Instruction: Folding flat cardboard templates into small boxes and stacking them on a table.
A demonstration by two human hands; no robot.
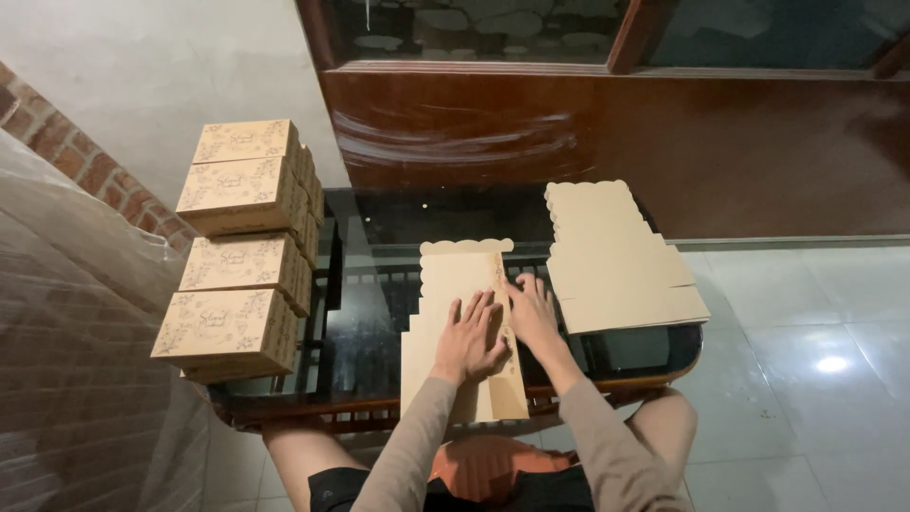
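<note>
Two hands (498,327) — one flat carton (464,284) (four folded boxes (237,246))

You are working in dim, warm indoor light. A bright lamp reflection glares off the floor tiles (832,364) at four o'clock, and a softer sheen streaks the wooden door (455,133) at twelve. The glass table (365,313) mirrors darkly. Edges bow outward; the plastic sheet (66,332) at nine blurs.
</note>
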